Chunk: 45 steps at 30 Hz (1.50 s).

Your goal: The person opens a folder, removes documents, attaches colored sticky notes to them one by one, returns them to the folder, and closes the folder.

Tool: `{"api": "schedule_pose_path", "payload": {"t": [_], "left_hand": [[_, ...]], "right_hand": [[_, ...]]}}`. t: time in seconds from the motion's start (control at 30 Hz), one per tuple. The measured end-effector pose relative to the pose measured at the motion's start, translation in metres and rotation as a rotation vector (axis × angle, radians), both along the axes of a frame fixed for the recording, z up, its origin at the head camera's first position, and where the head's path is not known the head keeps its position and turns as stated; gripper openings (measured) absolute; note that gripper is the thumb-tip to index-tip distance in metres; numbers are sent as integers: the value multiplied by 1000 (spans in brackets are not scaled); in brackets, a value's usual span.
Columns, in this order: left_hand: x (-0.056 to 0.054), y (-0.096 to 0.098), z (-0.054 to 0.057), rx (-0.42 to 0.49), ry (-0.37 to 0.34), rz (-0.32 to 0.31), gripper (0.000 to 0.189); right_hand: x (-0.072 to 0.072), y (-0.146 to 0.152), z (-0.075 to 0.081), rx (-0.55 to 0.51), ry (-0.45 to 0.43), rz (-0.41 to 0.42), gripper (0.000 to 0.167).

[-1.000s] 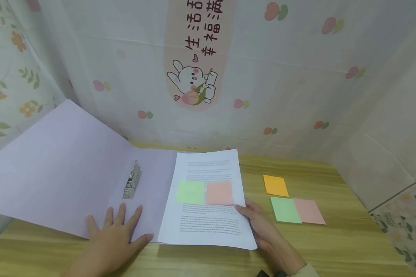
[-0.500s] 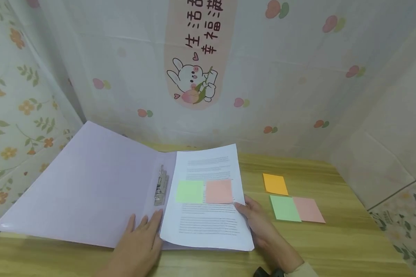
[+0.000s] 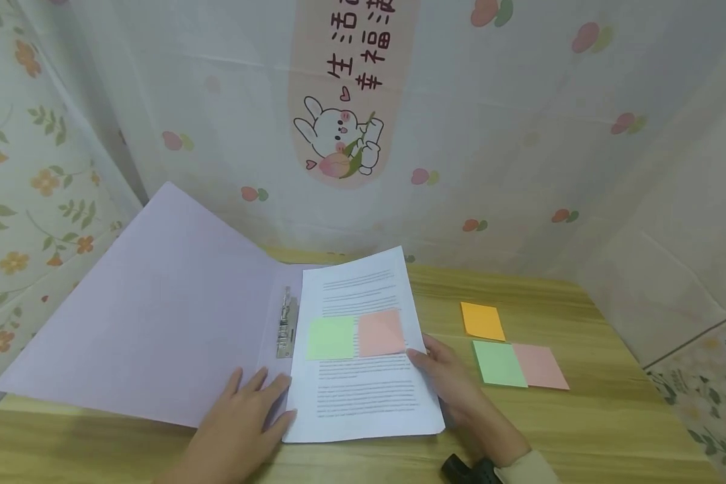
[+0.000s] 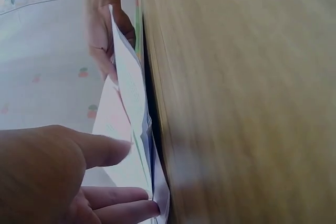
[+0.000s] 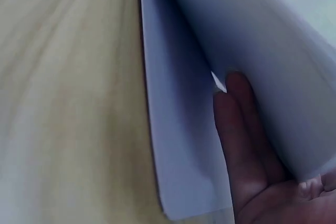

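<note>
A stack of printed paper [image 3: 363, 403] lies slanted over an open lilac folder [image 3: 151, 316]. On the top sheet sit a green sticky note [image 3: 331, 337] and a pink sticky note [image 3: 380, 333]. My right hand [image 3: 454, 383] pinches the stack's right edge, thumb on top; in the right wrist view its fingers [image 5: 236, 129] reach under the raised sheets, above the folder's inner side. My left hand [image 3: 238, 427] rests with spread fingers on the folder by the stack's lower left edge. The folder's metal clip [image 3: 287, 326] shows just left of the paper.
On the wooden table [image 3: 611, 430] to the right lie an orange sticky pad [image 3: 482, 321], a green sticky pad [image 3: 499, 364] and a pink sticky pad [image 3: 541, 367]. A patterned curtain [image 3: 508, 134] hangs behind. The folder's left cover stands tilted up.
The folder and its clip have shifted right, further under the paper, with my left hand moving right along with them. My right hand keeps hold of the stack, whose far end now leans left.
</note>
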State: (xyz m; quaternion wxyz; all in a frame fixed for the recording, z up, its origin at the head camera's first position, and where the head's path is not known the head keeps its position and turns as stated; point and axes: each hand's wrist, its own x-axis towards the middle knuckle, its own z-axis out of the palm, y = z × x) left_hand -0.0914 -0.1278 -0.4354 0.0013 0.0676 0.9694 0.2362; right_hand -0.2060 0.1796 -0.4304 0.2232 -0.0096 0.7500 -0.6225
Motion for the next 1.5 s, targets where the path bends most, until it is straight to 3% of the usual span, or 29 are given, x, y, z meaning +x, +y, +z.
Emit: {"api": "schedule_pose_path", "payload": {"t": [0.17, 0.63, 0.9, 1.07, 1.3, 1.5], "left_hand": [[0, 0, -2, -35, 61, -20, 48], [-3, 0, 1, -57, 89, -39, 38], [-4, 0, 2, -68, 101, -17, 30], [-4, 0, 5, -56, 100, -2, 27], [-1, -4, 7, -232, 104, 21, 44], [-3, -8, 9, -213, 60, -4, 45]], "right_hand": [[-4, -3, 0, 4, -2, -21, 49], [-12, -2, -8, -2, -41, -91, 52], [-15, -9, -7, 16, -36, -33, 48], [-15, -15, -7, 36, -14, -41, 46], [-14, -18, -10, 56, 23, -18, 46], [-14, -18, -11, 68, 46, -2, 46]]}}
